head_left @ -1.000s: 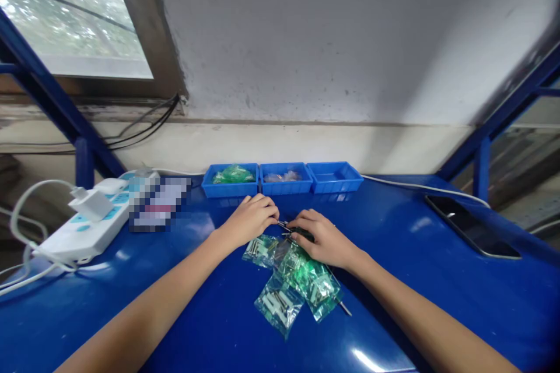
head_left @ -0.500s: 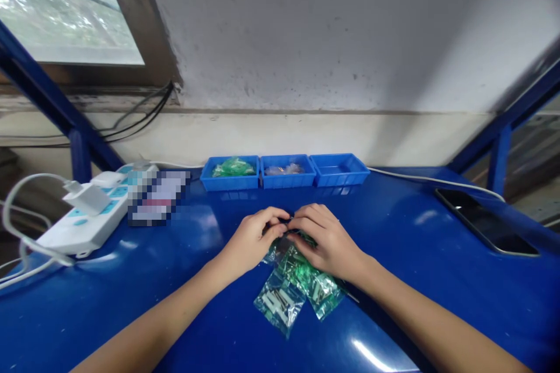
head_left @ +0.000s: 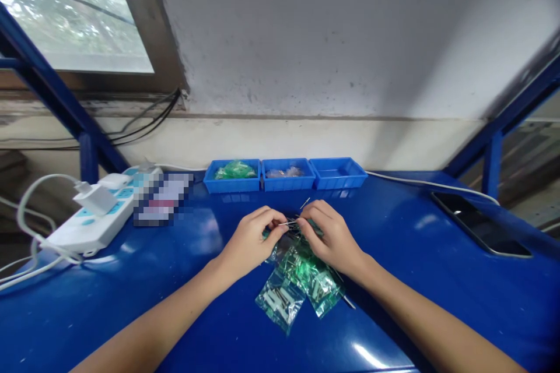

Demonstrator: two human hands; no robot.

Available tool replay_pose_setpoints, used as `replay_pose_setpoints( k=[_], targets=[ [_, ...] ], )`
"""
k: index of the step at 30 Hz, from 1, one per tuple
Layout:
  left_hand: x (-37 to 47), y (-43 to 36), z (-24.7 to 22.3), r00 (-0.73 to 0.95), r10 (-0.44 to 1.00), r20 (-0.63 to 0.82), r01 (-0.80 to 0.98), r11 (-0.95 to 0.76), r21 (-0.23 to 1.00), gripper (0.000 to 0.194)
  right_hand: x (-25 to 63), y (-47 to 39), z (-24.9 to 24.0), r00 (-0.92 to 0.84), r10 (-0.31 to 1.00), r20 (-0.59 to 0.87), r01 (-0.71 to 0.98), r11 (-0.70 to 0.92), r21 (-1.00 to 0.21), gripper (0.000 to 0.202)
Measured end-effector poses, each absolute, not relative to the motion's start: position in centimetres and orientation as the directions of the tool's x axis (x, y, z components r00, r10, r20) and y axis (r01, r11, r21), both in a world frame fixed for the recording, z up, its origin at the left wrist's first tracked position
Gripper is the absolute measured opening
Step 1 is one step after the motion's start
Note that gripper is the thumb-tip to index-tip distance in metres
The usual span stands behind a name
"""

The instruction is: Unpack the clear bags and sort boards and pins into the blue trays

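Observation:
A thin metal rod point(head_left: 287, 223) spans the small gap between my two hands. My left hand point(head_left: 249, 242) pinches its left end between thumb and fingertips. My right hand point(head_left: 335, 236) is closed at the other end, thumb and forefinger together. Beneath the hands lie more thin dark rods, partly hidden by the fingers. Just nearer to me is a clear bag of white plugs and metal screws point(head_left: 280, 301). A second, greenish bag point(head_left: 324, 290) overlaps it on the right, partly under my right wrist.
Three blue bins stand in a row by the wall: one with green bags point(head_left: 236, 170), a middle bin point(head_left: 289, 183) with clear bags, and a bare right bin point(head_left: 338, 179). A white power strip point(head_left: 96, 224) with cables lies left, a dark phone point(head_left: 481, 224) right.
My hands have drawn slightly apart, so the thin rod shows between them. Another small rod now sticks up behind my right fingers. The view has shifted slightly.

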State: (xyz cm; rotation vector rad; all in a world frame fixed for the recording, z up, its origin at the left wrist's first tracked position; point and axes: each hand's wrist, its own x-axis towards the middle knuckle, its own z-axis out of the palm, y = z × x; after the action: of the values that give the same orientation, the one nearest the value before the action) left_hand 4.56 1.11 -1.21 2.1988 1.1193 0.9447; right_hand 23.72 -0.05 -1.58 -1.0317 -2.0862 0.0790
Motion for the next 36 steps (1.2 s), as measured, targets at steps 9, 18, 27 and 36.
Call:
replay_pose_setpoints(
  k=[9, 18, 27, 36],
  targets=[
    [3.7, 1.5, -1.1, 0.546, 0.746, 0.381, 0.495, -0.654, 0.572, 0.027, 23.8, -0.7, -0.5, -0.474, 0.615, 0.631, 0.67, 0.716, -0.195, 0.015],
    [3.0, 3.6, -2.3, 0.45, 0.829, 0.332, 0.676, -0.559, 0.481, 0.016, 28.8, 0.6, 1.9, -0.106, 0.417, 0.903, 0.909, 0.409, -0.082, 0.014],
    [3.6, 4.0, -3.1, 0.409, 0.89, 0.201, 0.842, -0.454, 0.293, 0.007, 26.2, 0.4, 0.7, -0.136, 0.708, 0.693, 0.882, 0.405, -0.241, 0.014],
    [2.7, 4.4, -3.0, 0.393, 0.901, 0.182, 0.82, -0.433, 0.374, 0.012, 24.1, -0.2, -1.0, -0.283, 0.769, 0.573, 0.792, 0.524, -0.312, 0.023]
  ],
)
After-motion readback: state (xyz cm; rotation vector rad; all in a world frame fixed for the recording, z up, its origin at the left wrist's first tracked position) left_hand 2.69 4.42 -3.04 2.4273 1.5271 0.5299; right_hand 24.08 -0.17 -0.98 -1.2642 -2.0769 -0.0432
